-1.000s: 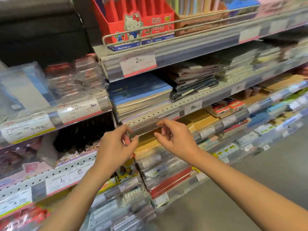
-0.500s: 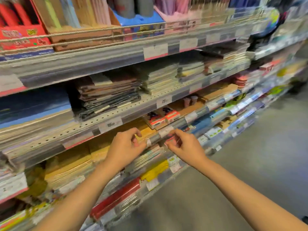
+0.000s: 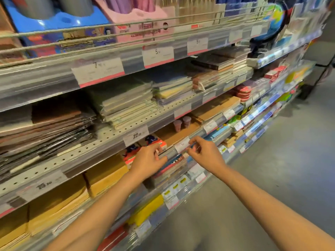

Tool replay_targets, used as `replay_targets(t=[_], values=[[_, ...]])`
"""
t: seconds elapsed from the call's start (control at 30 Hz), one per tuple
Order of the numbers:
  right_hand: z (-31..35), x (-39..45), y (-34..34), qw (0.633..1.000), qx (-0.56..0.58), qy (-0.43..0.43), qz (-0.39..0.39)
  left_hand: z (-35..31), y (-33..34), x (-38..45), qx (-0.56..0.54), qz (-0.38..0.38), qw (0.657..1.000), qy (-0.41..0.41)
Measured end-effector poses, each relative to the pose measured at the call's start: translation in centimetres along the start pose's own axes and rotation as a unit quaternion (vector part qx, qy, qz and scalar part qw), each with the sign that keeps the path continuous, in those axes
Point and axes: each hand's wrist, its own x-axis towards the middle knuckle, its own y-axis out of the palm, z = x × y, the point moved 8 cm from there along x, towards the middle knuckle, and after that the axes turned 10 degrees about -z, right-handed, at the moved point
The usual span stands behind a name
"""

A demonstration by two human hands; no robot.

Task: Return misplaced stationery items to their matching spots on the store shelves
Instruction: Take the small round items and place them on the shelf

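I hold both hands up at the third shelf's front rail (image 3: 220,122). My left hand (image 3: 147,161) has its fingers curled at the rail beside the orange-and-white boxes (image 3: 154,141); I cannot tell whether it grips anything. My right hand (image 3: 204,153) curls thumb and fingers near a small price tag (image 3: 182,144), apparently holding nothing. No misplaced item shows clearly in either hand

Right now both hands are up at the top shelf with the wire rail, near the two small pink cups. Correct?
Not quite. The head view shows the left hand and right hand at a lower shelf edge, near the two small pink cups, well below the wire rail.
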Motion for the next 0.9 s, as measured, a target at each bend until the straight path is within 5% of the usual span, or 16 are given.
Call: replay_targets(t=[0.33,0.63,0.9], values=[[-7.7,10.6,2.6,0.997,-0.042,0.021,0.053,-0.8,8.2,9.4,-0.013,-0.003,0.997,-0.076],[-11.8,19.3,5.1,0.986,-0.115,-0.106,0.053,0.5,13.6,14.5,0.052,0.006,0.973,-0.223],[-12.0,22.2,9.2,0.947,-0.192,-0.186,0.175,1.0,16.1,16.2,0.056,-0.009,0.951,-0.304]])
